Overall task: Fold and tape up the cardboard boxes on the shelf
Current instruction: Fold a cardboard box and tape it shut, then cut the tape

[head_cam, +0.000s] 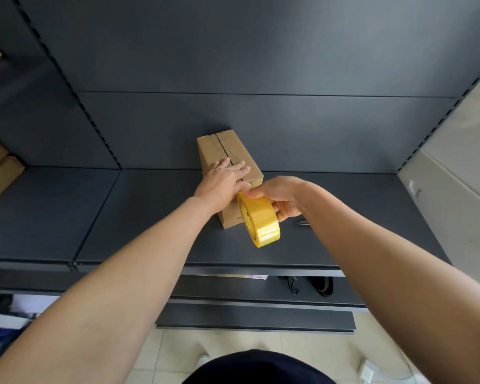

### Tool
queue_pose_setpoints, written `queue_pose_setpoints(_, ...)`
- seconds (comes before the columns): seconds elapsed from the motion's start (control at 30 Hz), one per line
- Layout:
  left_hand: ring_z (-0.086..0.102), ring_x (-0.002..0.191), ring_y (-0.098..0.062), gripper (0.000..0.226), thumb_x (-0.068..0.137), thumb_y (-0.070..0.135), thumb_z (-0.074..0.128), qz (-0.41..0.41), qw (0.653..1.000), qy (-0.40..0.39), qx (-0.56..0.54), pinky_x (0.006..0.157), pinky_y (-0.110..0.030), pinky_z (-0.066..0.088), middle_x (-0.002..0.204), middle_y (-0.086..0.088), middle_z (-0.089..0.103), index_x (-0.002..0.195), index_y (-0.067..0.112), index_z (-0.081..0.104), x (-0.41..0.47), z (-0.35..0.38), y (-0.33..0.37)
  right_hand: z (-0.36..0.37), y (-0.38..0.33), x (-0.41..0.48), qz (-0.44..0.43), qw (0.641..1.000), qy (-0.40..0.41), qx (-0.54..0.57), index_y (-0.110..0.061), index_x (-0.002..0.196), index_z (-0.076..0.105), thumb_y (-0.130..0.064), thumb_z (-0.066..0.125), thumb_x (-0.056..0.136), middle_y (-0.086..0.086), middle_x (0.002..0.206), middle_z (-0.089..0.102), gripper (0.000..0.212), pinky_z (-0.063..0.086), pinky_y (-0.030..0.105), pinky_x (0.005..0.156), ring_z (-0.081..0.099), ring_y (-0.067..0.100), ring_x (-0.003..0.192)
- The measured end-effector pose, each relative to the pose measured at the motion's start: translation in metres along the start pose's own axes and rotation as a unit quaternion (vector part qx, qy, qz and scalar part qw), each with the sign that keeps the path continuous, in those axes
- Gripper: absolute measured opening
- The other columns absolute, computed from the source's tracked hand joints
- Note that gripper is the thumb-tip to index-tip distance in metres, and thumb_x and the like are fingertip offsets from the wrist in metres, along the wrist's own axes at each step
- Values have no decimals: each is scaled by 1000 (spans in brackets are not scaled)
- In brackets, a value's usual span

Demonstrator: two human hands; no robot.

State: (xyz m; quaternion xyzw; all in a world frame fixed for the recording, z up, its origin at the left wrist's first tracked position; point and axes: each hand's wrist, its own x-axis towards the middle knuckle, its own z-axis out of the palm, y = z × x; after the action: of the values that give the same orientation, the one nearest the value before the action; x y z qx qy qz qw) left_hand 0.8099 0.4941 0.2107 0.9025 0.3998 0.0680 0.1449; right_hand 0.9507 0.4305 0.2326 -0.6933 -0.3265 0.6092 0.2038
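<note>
Cardboard box [244, 159] stands on the dark shelf [122, 212], about midway along it and close to the back panel. Its long axis runs near to far, with the far end angled slightly left. The top seam between the two flaps follows the same axis. A glossy patch shows along the middle of the seam, but how much of the seam is already taped cannot be judged.

Left grip [222, 181] lies flat on the near half of the box top. Its fingers are straight and spread across the seam, pressing the flaps down and enclosing nothing.

Right grip [280, 195] is clenched on the yellow tape roll [261, 220], with the thumb on the side toward the box and the fingers wrapped round the far side. The roll stands on edge just in front of the box's near face, below the near top edge. Its top meets the left thumb at that corner. Whether a free tape end is stuck to the cardboard there cannot be determined.

Assessment: both grips sit at the near end of the box, so the seam lies directly away from the roll, along the long axis. Any further taping would have to follow that line or run down the near face.

More cardboard boxes [0, 173] sit at the far left, well apart.
</note>
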Motion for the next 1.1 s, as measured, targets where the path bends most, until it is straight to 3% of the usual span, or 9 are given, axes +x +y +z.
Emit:
queue_pose_setpoints(0.27, 13, 146, -22, 49, 97, 36, 48, -15, 999, 3, -37, 115, -36, 9, 154, 5, 31, 143, 20, 41, 2, 2, -2, 20, 17, 13, 34, 998, 43, -19, -11, 98, 56, -38, 64, 89, 4, 86, 62, 29, 48, 33, 75, 60, 19, 77)
queue_pose_setpoints(0.47, 13, 146, -20, 50, 98, 30, 49, -26, 999, -3, -27, 117, -37, 6, 155, 4, 28, 145, 19, 37, 5, 0, -6, 20, 28, 18, -9, 997, 13, 79, -2, 118, 55, -18, 67, 88, 12, 110, 67, 36, 48, 47, 95, 64, 27, 105)
queue_pose_setpoints(0.53, 24, 142, -20, 47, 97, 27, 51, -27, 997, 40, -61, 116, -34, 14, 151, 2, 36, 142, 16, 43, -1, 1, -3, 19, 27, 20, -7, 997, 3, 81, -2, 121, 54, -12, 65, 90, 14, 113, 66, 34, 47, 50, 96, 63, 28, 106)
queue_pose_setpoints(0.6, 44, 125, -22, 32, 96, 24, 53, -38, 982, 164, -89, 102, -32, 33, 133, -2, 54, 125, 12, 58, -14, 6, 1, 20, 27, 22, -4, 997, 0, 81, -2, 122, 54, -10, 63, 90, 14, 115, 65, 34, 47, 51, 96, 63, 28, 107)
queue_pose_setpoints(0.7, 53, 88, -22, 17, 93, 27, 56, -140, 939, 288, -123, 70, -31, 42, 96, -2, 57, 89, 10, 58, -36, 22, 11, 22, 27, 25, -3, 996, -16, 86, -2, 122, 53, -10, 60, 92, 14, 116, 65, 32, 47, 50, 95, 62, 29, 108)
queue_pose_setpoints(0.77, 55, 82, -21, 29, 89, 39, 59, -278, 906, 234, -218, 60, -28, 38, 96, -2, 56, 89, 11, 51, -42, 34, 17, 23, 26, 27, -5, 995, -31, 96, -1, 121, 52, -9, 55, 95, 15, 116, 64, 27, 47, 50, 93, 61, 30, 108)
queue_pose_setpoints(0.87, 59, 93, -26, 51, 83, 47, 65, -430, 808, 123, -383, 69, -31, 44, 109, -7, 56, 108, 7, 47, -40, 45, 24, 24, 24, 27, -11, 992, -51, 117, -1, 111, 54, -4, 45, 98, 15, 105, 66, 16, 51, 47, 83, 64, 28, 99)
queue_pose_setpoints(1.0, 61, 99, -27, 39, 84, 33, 69, -459, 678, 121, -561, 90, -43, 51, 113, -9, 60, 110, 13, 47, -32, 50, 30, 24, 29, 27, -31, 985, -55, 159, -1, 97, 60, -3, 40, 98, 12, 82, 72, 20, 55, 40, 68, 69, 27, 81)
queue_pose_setpoints(1.1, 60, 96, -26, 33, 83, 23, 72, -469, 648, 155, -580, 92, -45, 50, 110, -8, 60, 106, 15, 50, -26, 51, 32, 9, 41, 31, -48, 988, 37, 142, -3, 94, 63, -10, 49, 95, 15, 88, 67, 16, 53, 29, 70, 64, 23, 76)
